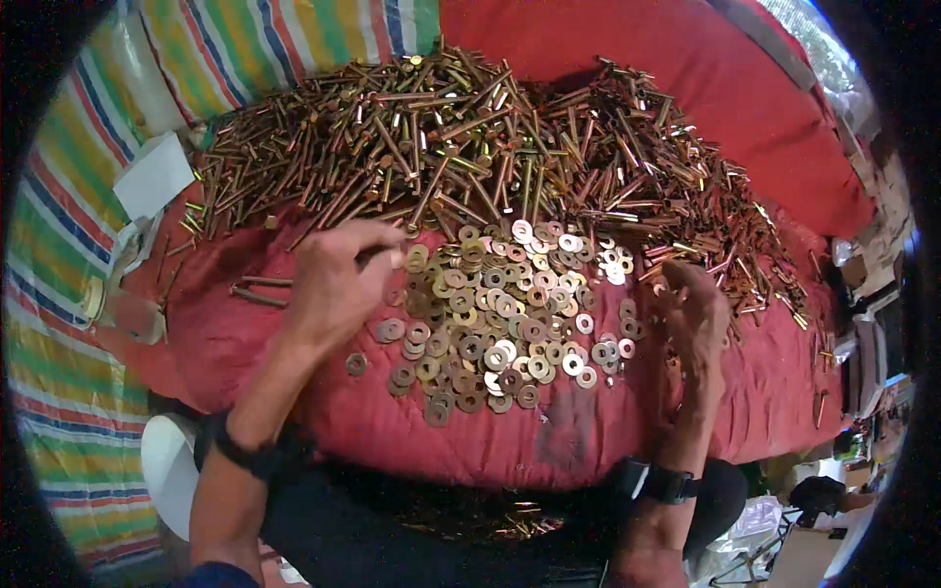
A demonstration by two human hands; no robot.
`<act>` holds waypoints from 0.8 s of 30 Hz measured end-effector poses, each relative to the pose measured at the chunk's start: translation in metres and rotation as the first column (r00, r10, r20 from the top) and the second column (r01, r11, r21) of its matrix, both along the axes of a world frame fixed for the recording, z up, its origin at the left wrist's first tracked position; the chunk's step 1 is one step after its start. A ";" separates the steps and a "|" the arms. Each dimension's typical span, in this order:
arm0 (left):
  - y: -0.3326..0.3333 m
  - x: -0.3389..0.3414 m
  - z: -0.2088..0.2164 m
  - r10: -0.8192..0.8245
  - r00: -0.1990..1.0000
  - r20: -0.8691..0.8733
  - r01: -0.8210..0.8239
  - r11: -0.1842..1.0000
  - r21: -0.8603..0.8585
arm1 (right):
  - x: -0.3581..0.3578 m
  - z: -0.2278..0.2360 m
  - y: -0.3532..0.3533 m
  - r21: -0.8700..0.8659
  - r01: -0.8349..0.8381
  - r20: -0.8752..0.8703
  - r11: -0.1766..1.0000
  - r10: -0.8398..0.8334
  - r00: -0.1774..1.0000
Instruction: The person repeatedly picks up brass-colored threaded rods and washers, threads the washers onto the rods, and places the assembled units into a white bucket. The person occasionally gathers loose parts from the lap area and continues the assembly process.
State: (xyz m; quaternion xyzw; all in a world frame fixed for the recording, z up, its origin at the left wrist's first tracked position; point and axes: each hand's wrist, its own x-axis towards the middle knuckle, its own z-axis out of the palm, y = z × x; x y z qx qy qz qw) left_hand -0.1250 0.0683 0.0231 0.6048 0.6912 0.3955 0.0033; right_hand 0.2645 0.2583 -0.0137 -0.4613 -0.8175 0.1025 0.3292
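Observation:
A wide spread of flat brass-coloured washers (510,314) lies on the red cloth in front of me. Behind it rises a large heap of long coppery bolts (441,137). My left hand (343,279) is at the left edge of the washers, close to the heap's near side, with thumb and fingers bent together. What sits between its fingertips, if anything, is too small to make out. On the washers' right side, my right hand (694,318) hangs beside the bolts, fingers curled in and partly shadowed. Its grip is hidden.
Two loose bolts (263,291) lie left of my left hand. A white box (154,176) stands at the heap's left end. Striped sheeting (69,323) covers the left side. More small metal pieces (520,519) show down by my lap.

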 end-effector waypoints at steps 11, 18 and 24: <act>0.084 -0.014 -0.023 -0.223 0.619 -0.753 0.370 0.929 0.029 | -0.030 0.009 -0.004 0.173 -0.244 0.263 0.954 0.195 0.945; 0.108 -0.001 -0.020 -0.207 0.522 -0.827 0.346 0.938 -0.016 | -0.035 0.009 -0.020 0.073 -0.046 -0.295 0.996 0.066 0.953; 0.083 0.007 -0.008 -0.201 0.614 -0.763 0.354 0.934 0.038 | -0.052 0.012 -0.046 -0.359 -0.241 -0.340 0.902 0.114 0.934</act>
